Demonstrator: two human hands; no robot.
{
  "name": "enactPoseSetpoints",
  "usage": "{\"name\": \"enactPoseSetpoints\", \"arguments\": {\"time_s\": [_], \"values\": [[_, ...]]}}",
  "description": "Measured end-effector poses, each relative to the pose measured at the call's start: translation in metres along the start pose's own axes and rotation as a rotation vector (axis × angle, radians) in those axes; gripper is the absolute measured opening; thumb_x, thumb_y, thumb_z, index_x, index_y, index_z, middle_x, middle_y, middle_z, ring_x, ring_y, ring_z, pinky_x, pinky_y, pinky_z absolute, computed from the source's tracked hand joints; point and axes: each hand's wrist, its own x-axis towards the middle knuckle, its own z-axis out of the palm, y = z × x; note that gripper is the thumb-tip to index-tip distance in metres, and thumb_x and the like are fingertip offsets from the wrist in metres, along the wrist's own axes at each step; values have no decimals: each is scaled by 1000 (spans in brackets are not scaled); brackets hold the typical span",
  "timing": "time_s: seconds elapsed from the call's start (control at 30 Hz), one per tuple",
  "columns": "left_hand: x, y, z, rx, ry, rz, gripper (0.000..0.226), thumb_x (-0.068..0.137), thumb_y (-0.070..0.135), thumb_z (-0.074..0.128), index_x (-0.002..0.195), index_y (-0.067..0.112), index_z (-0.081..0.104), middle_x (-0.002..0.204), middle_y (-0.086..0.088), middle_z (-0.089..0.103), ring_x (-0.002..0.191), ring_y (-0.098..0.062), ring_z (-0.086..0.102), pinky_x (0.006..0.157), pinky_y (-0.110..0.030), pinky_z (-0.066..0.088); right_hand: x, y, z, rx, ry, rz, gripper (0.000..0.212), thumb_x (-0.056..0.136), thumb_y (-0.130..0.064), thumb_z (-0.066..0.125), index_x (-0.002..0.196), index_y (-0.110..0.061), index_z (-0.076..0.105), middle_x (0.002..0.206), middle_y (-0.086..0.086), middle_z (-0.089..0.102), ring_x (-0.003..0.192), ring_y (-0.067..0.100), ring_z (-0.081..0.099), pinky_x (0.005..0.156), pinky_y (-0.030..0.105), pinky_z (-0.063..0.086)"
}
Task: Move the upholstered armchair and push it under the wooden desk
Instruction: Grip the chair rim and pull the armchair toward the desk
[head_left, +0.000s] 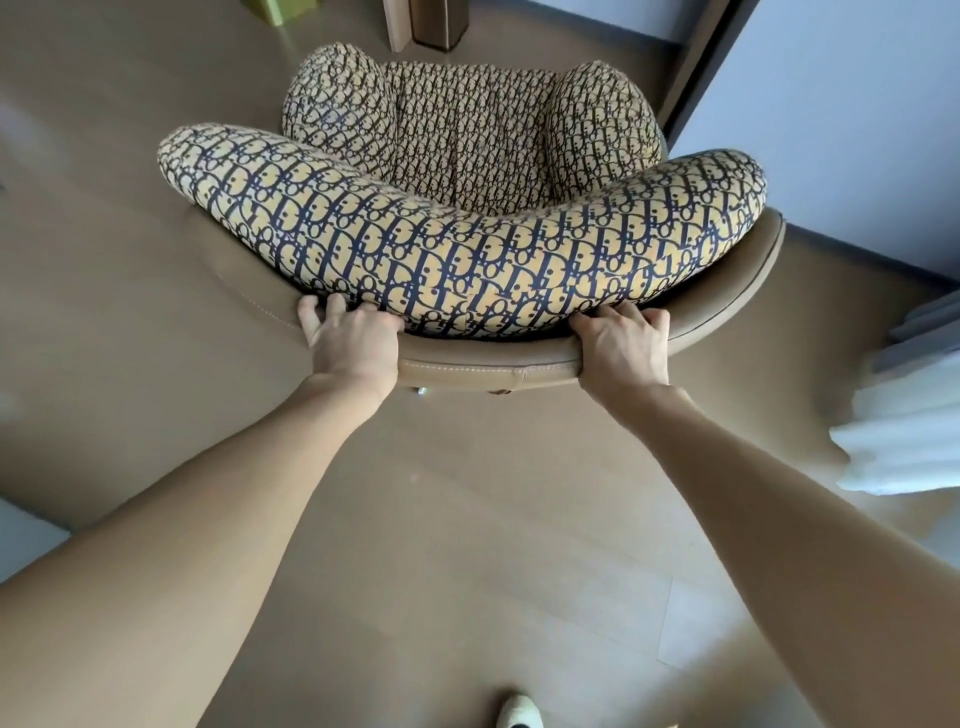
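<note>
The upholstered armchair (467, 228) fills the middle of the head view, seen from behind and above. It has yellow cushions with a dark blue pattern and a tan leather shell. My left hand (350, 340) grips the top rim of the backrest left of centre. My right hand (623, 345) grips the same rim right of centre. Fingers of both hands curl over the rim against the back cushion. A brown wooden leg (439, 23), possibly the desk's, stands at the top edge beyond the chair; the desk top is out of view.
Tan wood-look floor (441, 519) lies all around. A dark door frame (698, 73) and pale wall (841, 119) run along the right. White fabric (904, 431) hangs at the right edge. A white shoe tip (519, 712) shows at the bottom. A green object (288, 8) sits top left.
</note>
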Motion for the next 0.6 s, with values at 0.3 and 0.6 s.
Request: {"name": "enactPoseSetpoints", "arguments": {"time_s": [0.3, 0.6], "values": [[88, 17, -19, 17, -12, -18, 51, 90, 4, 58, 125, 38, 72, 125, 3, 67, 133, -28, 43, 124, -50, 15, 93, 11, -7, 8, 29, -12, 28, 85, -9, 53, 105, -24, 66, 98, 2, 67, 109, 30, 57, 98, 45, 34], [170, 22, -39, 13, -21, -34, 52, 93, 6, 58, 130, 41, 68, 131, 6, 66, 137, -27, 41, 124, -48, 15, 175, 10, -15, 7, 36, -2, 28, 85, -9, 55, 104, -26, 66, 98, 1, 66, 108, 28, 57, 95, 44, 34]]}}
